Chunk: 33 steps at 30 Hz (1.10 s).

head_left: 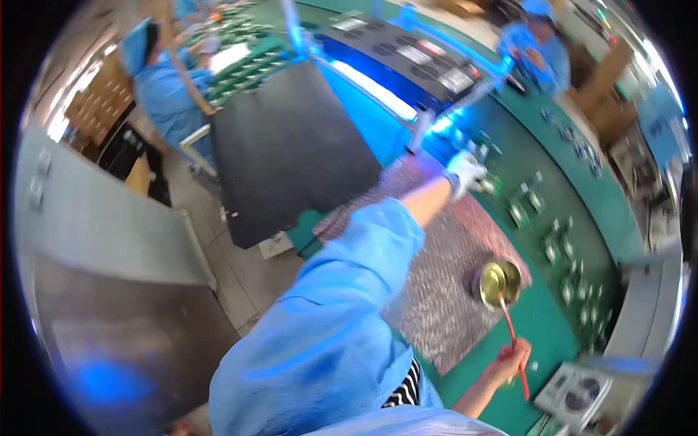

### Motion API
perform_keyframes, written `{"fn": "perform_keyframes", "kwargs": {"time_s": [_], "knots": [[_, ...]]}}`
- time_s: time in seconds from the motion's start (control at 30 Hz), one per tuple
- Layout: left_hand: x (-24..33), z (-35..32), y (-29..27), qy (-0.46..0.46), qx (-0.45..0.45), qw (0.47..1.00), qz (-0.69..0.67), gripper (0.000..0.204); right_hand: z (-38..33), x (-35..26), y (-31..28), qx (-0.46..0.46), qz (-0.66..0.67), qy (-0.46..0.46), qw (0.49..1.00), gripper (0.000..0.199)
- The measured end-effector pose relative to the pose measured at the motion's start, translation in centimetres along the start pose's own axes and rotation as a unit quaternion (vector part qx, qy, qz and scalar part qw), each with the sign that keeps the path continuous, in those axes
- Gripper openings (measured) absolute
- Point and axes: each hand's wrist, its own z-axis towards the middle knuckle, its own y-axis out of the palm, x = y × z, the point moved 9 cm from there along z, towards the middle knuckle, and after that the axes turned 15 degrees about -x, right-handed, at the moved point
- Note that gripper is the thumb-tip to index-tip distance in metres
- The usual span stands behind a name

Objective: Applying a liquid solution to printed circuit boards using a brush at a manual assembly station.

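Note:
My left hand (465,174), in a white glove, reaches far across the bench beside a small green circuit board (488,184). Motion smears its fingers, so whether they grip the board cannot be made out. Nearer to me, my bare right hand (511,360) is closed round a thin red-handled brush (512,330). The brush's tip end leans into a round metal can (480,288) containing yellowish liquid. Under the can lies a sheet of bubble wrap (443,312), spread over the green bench top.
Several more circuit boards (567,243) line the green surface at right. A blue-lit frame carries a black fan unit (400,54); a black panel (291,138) stands left of it. A grey-white device (576,392) sits lower right. Co-workers in blue (163,94) are farther off.

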Motion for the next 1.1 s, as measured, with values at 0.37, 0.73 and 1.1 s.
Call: {"fn": "perform_keyframes", "kwargs": {"time_s": [0.37,0.73,1.1], "knots": [[-3.4,-0.7,-3.2,-0.079,0.036,0.975,-0.203,0.047,-0.8,-0.2,0.5,0.034,0.040,0.024,0.998,0.006],[-3.8,1.4,-0.4,-0.064,-0.033,0.992,-0.106,0.034,0.0,-0.4,2.0,0.007,0.039,0.024,0.999,0.009],[-4.4,2.5,3.1,-0.062,-0.059,0.984,-0.157,0.086,0.3,-0.2,2.6,0.012,0.037,0.031,0.999,0.008]]}}
